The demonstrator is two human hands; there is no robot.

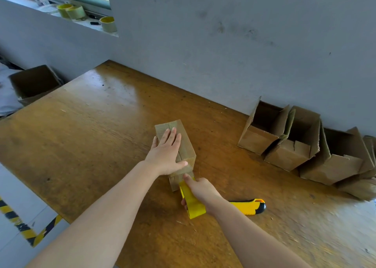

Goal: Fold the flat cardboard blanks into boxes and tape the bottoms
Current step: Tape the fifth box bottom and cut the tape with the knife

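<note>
Likely light and easily dented, the cardboard box (187,145) lies mid-table, best steadied from above. The left hand (165,156) presses flat on its flaps, and the right hand (201,188) grips a yellow tape dispenser (193,203) at its 6 o'clock end.

No text, label, brand or number is readable for you here. The box (188,147), the yellow tape dispenser (193,203) and the knife (248,206) show no legible print. The only sign-like marking is the black-and-yellow hazard stripe (26,230) on the floor (18,188), at 8 o'clock.
</note>
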